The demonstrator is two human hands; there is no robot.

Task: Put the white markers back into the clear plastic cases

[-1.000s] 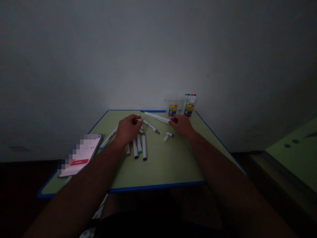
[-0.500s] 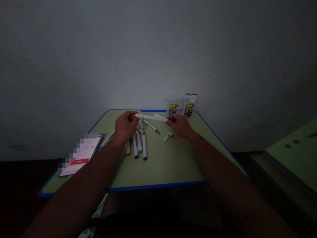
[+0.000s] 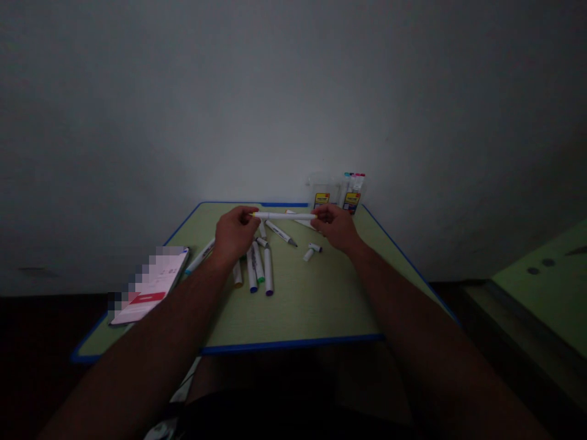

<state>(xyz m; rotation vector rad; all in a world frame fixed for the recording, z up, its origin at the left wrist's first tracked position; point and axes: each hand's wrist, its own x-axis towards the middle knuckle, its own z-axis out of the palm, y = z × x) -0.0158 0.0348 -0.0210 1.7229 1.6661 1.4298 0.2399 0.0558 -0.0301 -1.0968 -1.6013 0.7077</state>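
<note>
A long white marker (image 3: 284, 216) is held level above the green table (image 3: 298, 305), one end in each hand. My left hand (image 3: 235, 235) pinches its left end, which has a yellowish tip. My right hand (image 3: 335, 226) grips its right end. Under my left hand lie several white markers (image 3: 259, 269) with coloured caps, side by side. An uncapped marker with a grey tip (image 3: 280, 233) lies between my hands. A small loose cap (image 3: 312, 250) rests just below my right hand.
A phone (image 3: 151, 286) with a lit screen lies at the table's left edge. Two clear marker boxes (image 3: 337, 194) stand at the far right corner against the wall. Another green table (image 3: 545, 287) is off to the right.
My hands lifted a long white marker off the table; it rose and turned level, with my right hand moving up and left to grip its right end.
</note>
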